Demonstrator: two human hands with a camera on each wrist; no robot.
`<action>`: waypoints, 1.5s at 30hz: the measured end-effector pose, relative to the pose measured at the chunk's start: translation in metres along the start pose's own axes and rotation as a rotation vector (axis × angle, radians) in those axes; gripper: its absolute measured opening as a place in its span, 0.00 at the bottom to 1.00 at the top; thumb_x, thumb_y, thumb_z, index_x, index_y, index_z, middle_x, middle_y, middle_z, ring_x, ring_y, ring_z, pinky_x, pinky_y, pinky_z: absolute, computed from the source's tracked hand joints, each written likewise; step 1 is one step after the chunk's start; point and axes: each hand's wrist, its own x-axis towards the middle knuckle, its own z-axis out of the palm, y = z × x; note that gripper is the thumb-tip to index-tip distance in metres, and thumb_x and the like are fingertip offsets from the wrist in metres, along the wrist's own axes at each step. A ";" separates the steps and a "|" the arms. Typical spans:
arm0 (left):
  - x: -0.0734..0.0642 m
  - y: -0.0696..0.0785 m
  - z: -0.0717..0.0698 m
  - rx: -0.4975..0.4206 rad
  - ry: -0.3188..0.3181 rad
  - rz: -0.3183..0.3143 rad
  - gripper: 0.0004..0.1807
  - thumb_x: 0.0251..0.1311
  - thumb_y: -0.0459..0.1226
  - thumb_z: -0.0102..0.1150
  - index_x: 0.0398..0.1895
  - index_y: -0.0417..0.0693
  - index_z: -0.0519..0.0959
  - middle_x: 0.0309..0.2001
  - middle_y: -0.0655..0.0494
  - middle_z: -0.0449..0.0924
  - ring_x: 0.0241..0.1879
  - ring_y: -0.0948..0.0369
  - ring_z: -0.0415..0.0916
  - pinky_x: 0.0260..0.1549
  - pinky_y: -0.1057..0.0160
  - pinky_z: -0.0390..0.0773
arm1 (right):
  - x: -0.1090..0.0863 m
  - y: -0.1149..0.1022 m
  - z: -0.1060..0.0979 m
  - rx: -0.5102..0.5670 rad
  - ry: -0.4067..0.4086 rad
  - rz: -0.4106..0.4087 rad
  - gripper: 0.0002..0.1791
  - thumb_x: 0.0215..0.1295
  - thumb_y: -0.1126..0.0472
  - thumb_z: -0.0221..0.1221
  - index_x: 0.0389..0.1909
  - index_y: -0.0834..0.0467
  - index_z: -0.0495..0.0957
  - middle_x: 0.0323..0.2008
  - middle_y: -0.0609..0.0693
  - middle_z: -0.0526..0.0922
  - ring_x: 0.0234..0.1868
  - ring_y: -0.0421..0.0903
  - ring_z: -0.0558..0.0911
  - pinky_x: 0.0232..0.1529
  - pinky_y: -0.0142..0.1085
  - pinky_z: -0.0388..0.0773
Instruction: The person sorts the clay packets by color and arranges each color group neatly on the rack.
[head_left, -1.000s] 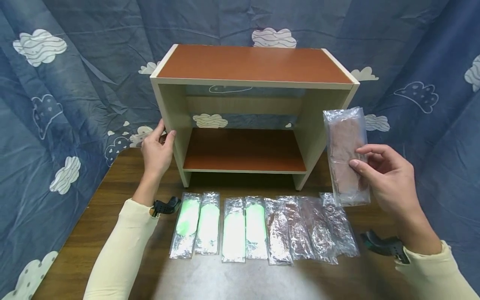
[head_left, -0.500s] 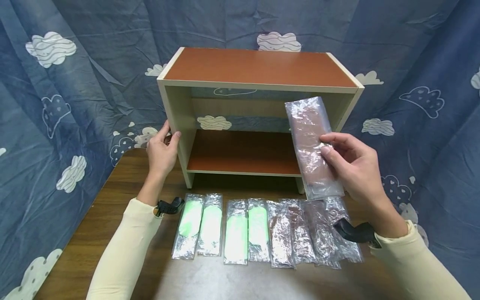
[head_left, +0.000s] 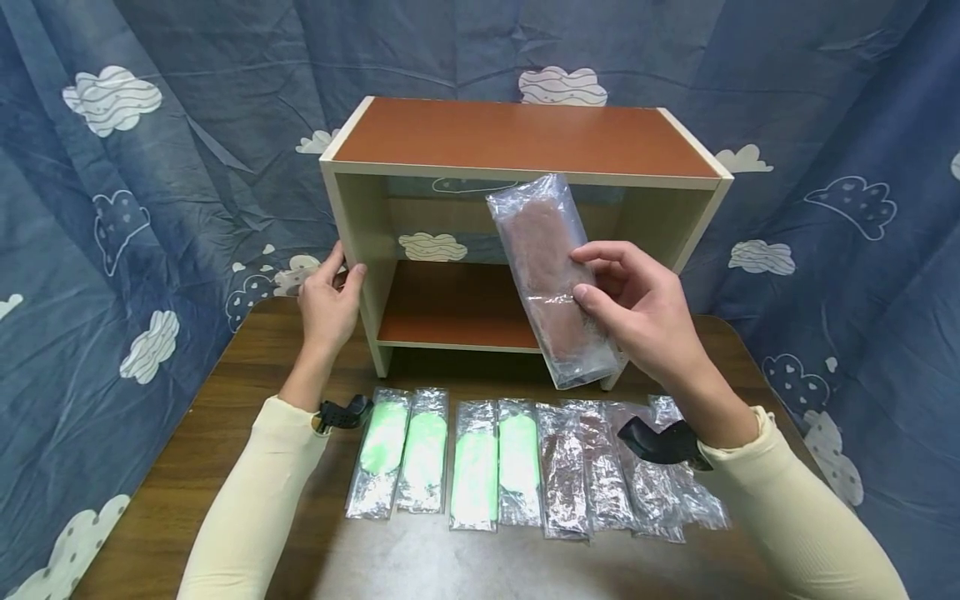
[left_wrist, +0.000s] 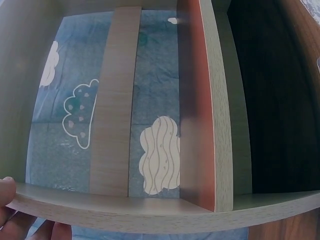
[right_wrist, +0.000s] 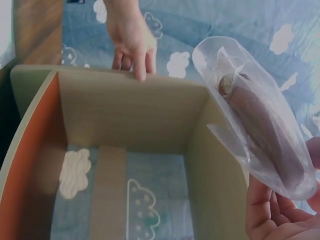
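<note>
My right hand (head_left: 645,312) pinches a clear plastic packet (head_left: 540,258) with a flat brown filling between thumb and fingers. That packet is held up, tilted, in front of the open compartment of a small shelf unit (head_left: 517,137) with cream sides and red-brown boards. In the right wrist view the clear packet (right_wrist: 265,125) bulges round its brown content. At the unit's left side, my left hand (head_left: 326,304) grips the side panel. The left wrist view shows its thumb and fingers (left_wrist: 55,231) at the panel's edge.
On the wooden table (head_left: 213,417), in front of the unit, lies a row of flat clear packets. Several green ones (head_left: 475,479) are on the left; several dark brown ones (head_left: 566,475) on the right, partly behind my right wrist. A blue cloud-print curtain (head_left: 187,50) hangs behind.
My right hand has carried the brown packet leftward, from beside the unit's right side to in front of its opening. The packet has tilted further left. My left hand keeps its hold.
</note>
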 end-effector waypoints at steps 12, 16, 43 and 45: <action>-0.001 0.001 0.002 0.052 0.027 0.024 0.25 0.66 0.35 0.58 0.67 0.48 0.73 0.59 0.42 0.80 0.53 0.49 0.83 0.50 0.50 0.82 | 0.034 -0.020 0.032 0.049 0.007 -0.005 0.17 0.62 0.75 0.59 0.52 0.63 0.77 0.36 0.47 0.83 0.32 0.42 0.81 0.29 0.30 0.78; -0.002 0.000 0.002 0.058 0.029 0.031 0.25 0.66 0.35 0.58 0.68 0.48 0.73 0.59 0.41 0.80 0.53 0.48 0.83 0.50 0.49 0.82 | 0.055 -0.032 0.044 0.111 0.061 0.020 0.16 0.62 0.74 0.58 0.49 0.61 0.78 0.34 0.47 0.83 0.31 0.42 0.80 0.28 0.30 0.77; -0.002 0.000 0.004 0.154 0.048 0.067 0.25 0.66 0.38 0.59 0.67 0.51 0.74 0.60 0.43 0.80 0.49 0.46 0.85 0.56 0.41 0.73 | 0.206 -0.055 0.109 0.040 0.122 0.497 0.14 0.66 0.65 0.57 0.51 0.56 0.82 0.42 0.47 0.80 0.38 0.39 0.79 0.37 0.31 0.80; -0.003 -0.001 0.006 0.159 0.049 0.068 0.25 0.65 0.39 0.59 0.66 0.51 0.74 0.61 0.44 0.79 0.48 0.46 0.85 0.55 0.41 0.72 | 0.209 -0.053 0.112 -0.019 0.094 0.518 0.17 0.65 0.64 0.59 0.54 0.56 0.82 0.48 0.47 0.80 0.41 0.39 0.79 0.42 0.30 0.81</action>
